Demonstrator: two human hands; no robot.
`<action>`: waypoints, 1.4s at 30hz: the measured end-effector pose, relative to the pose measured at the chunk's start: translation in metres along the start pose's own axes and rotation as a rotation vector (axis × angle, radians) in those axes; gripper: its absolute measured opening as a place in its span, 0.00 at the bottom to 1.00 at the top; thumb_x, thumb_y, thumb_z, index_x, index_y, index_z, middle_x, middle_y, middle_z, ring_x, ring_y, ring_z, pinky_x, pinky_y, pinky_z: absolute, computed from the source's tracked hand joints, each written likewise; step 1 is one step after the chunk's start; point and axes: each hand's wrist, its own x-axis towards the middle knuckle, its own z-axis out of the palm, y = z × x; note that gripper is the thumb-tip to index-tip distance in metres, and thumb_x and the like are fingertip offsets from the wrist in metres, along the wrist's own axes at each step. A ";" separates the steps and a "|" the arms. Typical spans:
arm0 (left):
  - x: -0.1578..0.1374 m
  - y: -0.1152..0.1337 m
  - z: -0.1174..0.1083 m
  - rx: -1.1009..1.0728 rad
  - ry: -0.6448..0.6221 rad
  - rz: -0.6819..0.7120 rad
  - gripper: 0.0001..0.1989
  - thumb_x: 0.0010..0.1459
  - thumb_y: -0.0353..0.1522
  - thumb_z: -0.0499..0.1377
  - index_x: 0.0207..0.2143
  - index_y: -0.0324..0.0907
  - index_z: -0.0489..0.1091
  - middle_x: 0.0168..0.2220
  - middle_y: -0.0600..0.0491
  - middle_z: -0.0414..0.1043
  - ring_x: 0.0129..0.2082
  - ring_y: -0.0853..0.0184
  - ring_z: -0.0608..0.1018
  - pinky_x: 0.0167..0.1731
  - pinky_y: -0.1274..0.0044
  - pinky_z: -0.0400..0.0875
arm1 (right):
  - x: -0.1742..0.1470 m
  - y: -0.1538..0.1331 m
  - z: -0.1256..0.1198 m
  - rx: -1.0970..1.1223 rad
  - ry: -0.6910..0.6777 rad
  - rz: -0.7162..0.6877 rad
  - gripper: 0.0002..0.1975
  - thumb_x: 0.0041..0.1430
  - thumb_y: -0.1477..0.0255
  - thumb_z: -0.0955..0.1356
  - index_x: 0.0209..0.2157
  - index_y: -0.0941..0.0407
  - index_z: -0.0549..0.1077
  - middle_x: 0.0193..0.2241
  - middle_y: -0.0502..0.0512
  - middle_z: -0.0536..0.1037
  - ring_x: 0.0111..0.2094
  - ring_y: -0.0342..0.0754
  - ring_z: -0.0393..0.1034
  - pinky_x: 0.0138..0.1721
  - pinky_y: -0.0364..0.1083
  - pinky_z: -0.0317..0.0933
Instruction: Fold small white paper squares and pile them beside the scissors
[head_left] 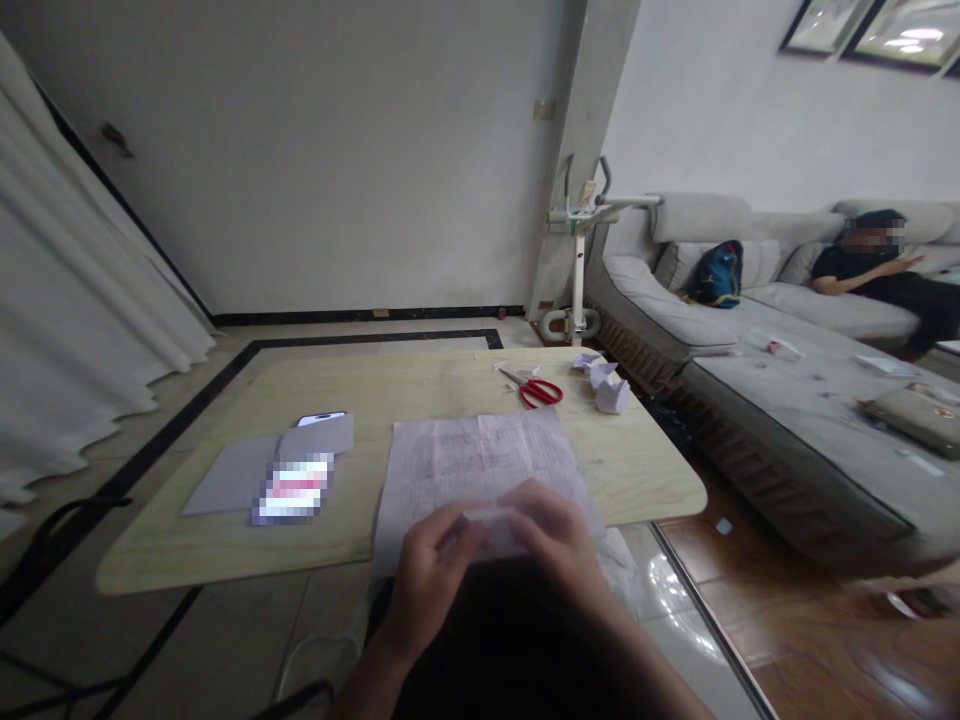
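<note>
White paper [492, 524] is lying between left hand [436, 562] and right hand [556, 532], both pinching its ends; probably light, easily creased, it is favouring gentle edge holds.

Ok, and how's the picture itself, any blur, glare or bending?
Head view: the left hand, right hand and held paper look slightly blurred; head view: glare spots mark the floor and a wall picture; head view: the pillar leans, probably wide-angle distortion; head view: pixelation hides something on the table.
</note>
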 end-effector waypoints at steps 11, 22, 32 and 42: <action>0.000 0.004 0.001 0.057 -0.008 0.031 0.10 0.61 0.35 0.58 0.38 0.41 0.79 0.24 0.54 0.77 0.26 0.66 0.78 0.29 0.78 0.72 | 0.001 0.004 0.001 -0.001 0.038 -0.018 0.08 0.56 0.65 0.72 0.27 0.54 0.78 0.25 0.51 0.75 0.30 0.48 0.70 0.34 0.47 0.62; -0.001 0.004 0.002 0.017 0.011 0.031 0.11 0.62 0.35 0.57 0.30 0.41 0.76 0.24 0.56 0.75 0.27 0.68 0.77 0.28 0.81 0.71 | 0.000 0.004 0.000 0.003 0.013 0.013 0.08 0.57 0.68 0.72 0.26 0.55 0.77 0.25 0.50 0.74 0.29 0.47 0.68 0.34 0.46 0.61; -0.001 0.005 0.006 -0.070 0.028 -0.046 0.13 0.64 0.38 0.55 0.34 0.40 0.76 0.24 0.56 0.73 0.26 0.68 0.76 0.27 0.81 0.71 | -0.001 0.002 0.002 -0.039 0.034 -0.020 0.07 0.57 0.69 0.72 0.26 0.55 0.76 0.25 0.50 0.73 0.29 0.47 0.67 0.34 0.46 0.60; 0.001 0.002 0.003 -0.115 0.021 -0.042 0.11 0.63 0.36 0.56 0.36 0.41 0.78 0.25 0.55 0.76 0.27 0.69 0.76 0.29 0.81 0.71 | 0.001 0.009 0.002 -0.050 0.035 -0.017 0.06 0.55 0.69 0.72 0.26 0.56 0.76 0.25 0.51 0.75 0.29 0.47 0.68 0.33 0.45 0.61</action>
